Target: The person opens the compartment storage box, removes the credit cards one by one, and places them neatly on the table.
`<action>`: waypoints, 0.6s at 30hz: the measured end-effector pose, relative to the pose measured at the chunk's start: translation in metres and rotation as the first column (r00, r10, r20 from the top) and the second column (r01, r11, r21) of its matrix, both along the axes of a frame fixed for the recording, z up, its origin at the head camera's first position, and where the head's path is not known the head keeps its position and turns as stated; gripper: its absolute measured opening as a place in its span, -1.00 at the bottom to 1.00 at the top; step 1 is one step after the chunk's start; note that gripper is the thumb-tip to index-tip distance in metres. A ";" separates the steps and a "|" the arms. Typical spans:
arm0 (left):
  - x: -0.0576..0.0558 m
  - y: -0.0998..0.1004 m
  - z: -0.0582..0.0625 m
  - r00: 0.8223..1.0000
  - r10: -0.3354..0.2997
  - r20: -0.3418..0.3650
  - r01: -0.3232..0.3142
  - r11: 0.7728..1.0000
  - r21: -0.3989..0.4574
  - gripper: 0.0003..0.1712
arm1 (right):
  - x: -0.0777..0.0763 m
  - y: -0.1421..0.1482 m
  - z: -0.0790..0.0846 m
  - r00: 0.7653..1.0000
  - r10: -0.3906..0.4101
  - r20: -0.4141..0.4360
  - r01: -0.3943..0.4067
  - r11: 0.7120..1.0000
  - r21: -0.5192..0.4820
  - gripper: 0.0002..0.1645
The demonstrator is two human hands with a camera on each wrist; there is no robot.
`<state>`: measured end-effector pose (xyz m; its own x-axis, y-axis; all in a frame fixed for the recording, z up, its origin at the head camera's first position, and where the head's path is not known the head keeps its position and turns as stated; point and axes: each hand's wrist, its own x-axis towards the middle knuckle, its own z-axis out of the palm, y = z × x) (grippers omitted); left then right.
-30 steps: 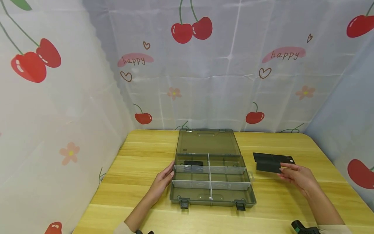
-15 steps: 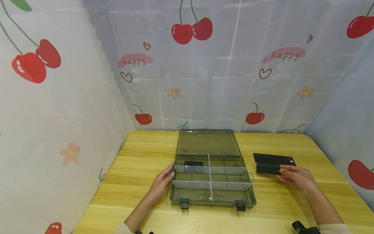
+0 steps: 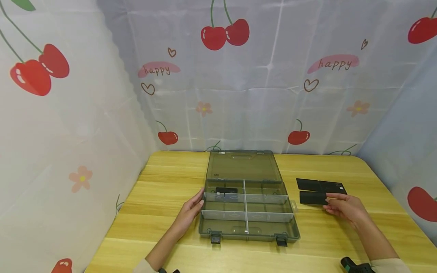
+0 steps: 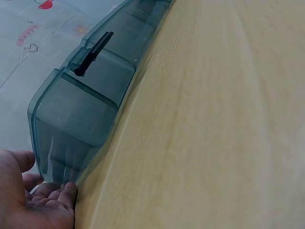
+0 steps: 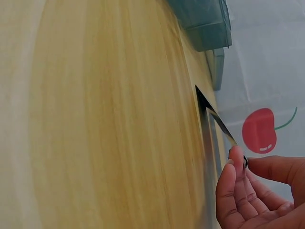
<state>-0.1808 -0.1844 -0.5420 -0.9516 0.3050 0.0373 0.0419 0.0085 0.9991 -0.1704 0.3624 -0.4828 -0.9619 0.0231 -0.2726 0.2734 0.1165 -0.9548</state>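
A translucent grey-green plastic compartment box lies with its lid folded back. My left hand rests against the box's left side. In the left wrist view, the left hand's fingers touch the box's end wall near its bottom corner. Right of the box, my right hand pinches the right end of a thin black rectangular card between thumb and fingers. Seen nearly edge-on in the right wrist view, the black card slants close over the table. Just behind it lie more flat black pieces.
White dividers split the box into several compartments. A small black piece sits in the back left one. Two black latches stick out in front. Printed cloth walls in the wooden table; a dark device shows at the right wrist.
My right hand has moved slightly down with the black card, which now lies flatter, and a strip of table shows between it and the pieces behind. The left hand stays put.
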 end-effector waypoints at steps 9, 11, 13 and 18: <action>-0.001 0.000 -0.001 1.000 0.007 0.003 -0.007 1.000 -0.005 -0.36 | -0.003 0.002 -0.002 1.000 -0.013 0.004 0.013 1.000 0.004 -0.54; -0.001 -0.001 -0.002 1.000 0.006 0.005 -0.006 1.000 -0.003 -0.36 | -0.004 0.002 -0.002 1.000 -0.013 0.001 0.013 1.000 0.008 -0.54; -0.002 -0.001 -0.002 1.000 0.005 0.004 -0.005 1.000 -0.003 -0.36 | -0.005 0.002 -0.003 1.000 -0.014 -0.002 0.014 1.000 0.016 -0.53; -0.002 -0.001 -0.002 1.000 0.004 0.003 -0.004 1.000 0.000 -0.36 | -0.006 0.004 -0.004 1.000 -0.020 0.000 0.020 0.999 0.027 -0.54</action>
<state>-0.1830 -0.1850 -0.5445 -0.9528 0.3015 0.0347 0.0390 0.0084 0.9992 -0.1763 0.3661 -0.4864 -0.9610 0.0501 -0.2721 0.2765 0.1368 -0.9512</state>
